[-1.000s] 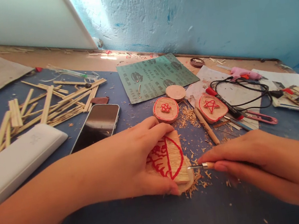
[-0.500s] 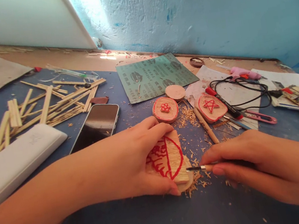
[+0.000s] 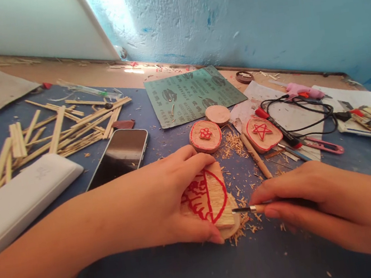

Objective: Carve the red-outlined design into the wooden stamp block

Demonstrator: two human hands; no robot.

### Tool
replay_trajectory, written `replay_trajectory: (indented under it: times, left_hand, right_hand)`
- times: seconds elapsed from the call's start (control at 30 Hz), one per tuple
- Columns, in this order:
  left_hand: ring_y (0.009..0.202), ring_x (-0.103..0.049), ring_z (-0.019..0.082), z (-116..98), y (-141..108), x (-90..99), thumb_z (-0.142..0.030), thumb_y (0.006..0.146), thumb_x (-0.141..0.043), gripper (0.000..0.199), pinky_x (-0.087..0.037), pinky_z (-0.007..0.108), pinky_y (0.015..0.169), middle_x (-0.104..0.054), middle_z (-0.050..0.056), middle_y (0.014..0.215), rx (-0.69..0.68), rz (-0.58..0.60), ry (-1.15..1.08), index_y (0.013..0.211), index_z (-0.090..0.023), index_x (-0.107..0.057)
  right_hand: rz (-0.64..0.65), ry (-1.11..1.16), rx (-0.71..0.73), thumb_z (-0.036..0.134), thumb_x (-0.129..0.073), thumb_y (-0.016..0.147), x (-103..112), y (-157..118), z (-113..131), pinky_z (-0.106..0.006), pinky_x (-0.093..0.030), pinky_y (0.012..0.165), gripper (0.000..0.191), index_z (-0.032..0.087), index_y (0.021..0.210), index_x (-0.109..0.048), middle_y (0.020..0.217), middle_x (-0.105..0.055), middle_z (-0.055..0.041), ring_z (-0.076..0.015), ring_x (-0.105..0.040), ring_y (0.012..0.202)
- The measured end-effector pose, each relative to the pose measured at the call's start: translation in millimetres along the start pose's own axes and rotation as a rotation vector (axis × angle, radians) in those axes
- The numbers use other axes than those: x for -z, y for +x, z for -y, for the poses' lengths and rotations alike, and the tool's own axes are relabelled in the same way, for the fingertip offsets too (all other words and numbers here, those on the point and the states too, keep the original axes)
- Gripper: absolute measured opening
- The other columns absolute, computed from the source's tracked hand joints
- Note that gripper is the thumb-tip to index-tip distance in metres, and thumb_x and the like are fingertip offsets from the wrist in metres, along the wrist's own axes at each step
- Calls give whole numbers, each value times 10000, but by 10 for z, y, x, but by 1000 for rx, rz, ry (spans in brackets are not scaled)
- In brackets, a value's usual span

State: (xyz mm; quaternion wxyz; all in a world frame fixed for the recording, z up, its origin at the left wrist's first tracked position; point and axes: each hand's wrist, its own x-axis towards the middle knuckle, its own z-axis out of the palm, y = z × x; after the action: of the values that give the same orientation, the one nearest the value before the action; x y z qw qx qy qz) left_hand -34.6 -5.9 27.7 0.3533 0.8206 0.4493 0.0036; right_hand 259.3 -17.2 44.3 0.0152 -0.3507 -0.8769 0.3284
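Observation:
My left hand (image 3: 179,194) is closed around a wooden block (image 3: 217,194) with a red drawing on its top; fingers and palm hide part of the drawing. Under the block a round wood slice (image 3: 234,229) shows at the right and lower edge. Between the thumb and fingers of my right hand (image 3: 303,205) is a wood-carving chisel (image 3: 258,208), its dark metal tip pointing left at the block's right edge. Pale wood shavings (image 3: 236,143) lie around the block. Just behind are a round wood piece with a red flower (image 3: 205,135) and another with a red star (image 3: 261,132).
A phone (image 3: 122,152), a white power bank (image 3: 26,201) and many wooden sticks (image 3: 77,126) lie left. Green sandpaper (image 3: 193,94) is behind. A second wooden-handled tool (image 3: 255,156), a black cable (image 3: 302,130), a pink glue gun (image 3: 304,91) and a pink cutter (image 3: 326,145) lie right.
Both hands stay almost where they were. The chisel tip has shifted very slightly to the right at the block's edge.

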Motion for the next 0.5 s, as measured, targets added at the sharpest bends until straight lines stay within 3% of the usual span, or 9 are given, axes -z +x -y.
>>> replay_trajectory:
  times: [0.5]
  left_hand:
    - [1192,-705,295,7,-8,-2,-688,741,-872,806,-578,356,961,-611,74,1480,17,11,-3,1405,-300,-631]
  right_hand:
    - [-41,-49,54,414,-520,1111,-39,-22,-32,-214,-583,572,311,295,1193,-796,1109,-864,-8,-181,-830,863]
